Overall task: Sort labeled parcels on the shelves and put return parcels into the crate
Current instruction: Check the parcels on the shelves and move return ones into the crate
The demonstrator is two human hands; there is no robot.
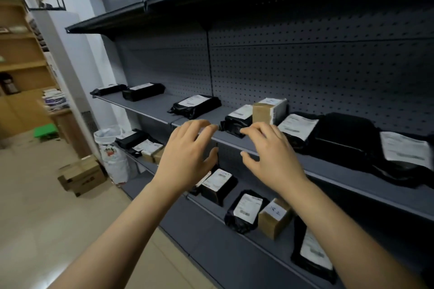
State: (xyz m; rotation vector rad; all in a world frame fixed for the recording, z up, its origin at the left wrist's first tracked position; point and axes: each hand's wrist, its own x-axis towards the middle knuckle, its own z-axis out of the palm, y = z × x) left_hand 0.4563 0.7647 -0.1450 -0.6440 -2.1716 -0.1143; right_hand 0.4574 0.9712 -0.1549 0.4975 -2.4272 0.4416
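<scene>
Forearms fill the bottom of the view, both stretched toward the shelves. Left hand (187, 155) and right hand (270, 155) hover side by side with a gap between them. Each grip is spread loose, fingers slightly bent, pinching nothing. So I'd call this the reach-in step of sorting, with nothing picked yet.

Closest thing past the fingertips is a black bag parcel (234, 122) at the front edge of the middle shelf (155, 105). A brown box (263, 112) sits right up against it on the side nearer the right hand. My guess is one of those two is the target. The next move calls for going a bit further in, closing round one parcel and tipping its label up to check whether it's a return.

More parcels lie along the same shelf both ways. Lower shelf (211, 241) has a few too, including a small carton (274, 217) beside a black pouch (244, 211).

Writing: the parcels carry white shipping labels, but they're all blurred, so I can't read a word or a brand. The small carton's label shows a couple of dark marks, not legible either.

Crate: can't pick one out for sure. Something green (45, 132) sits on the floor far left, too blurry to call.
</scene>
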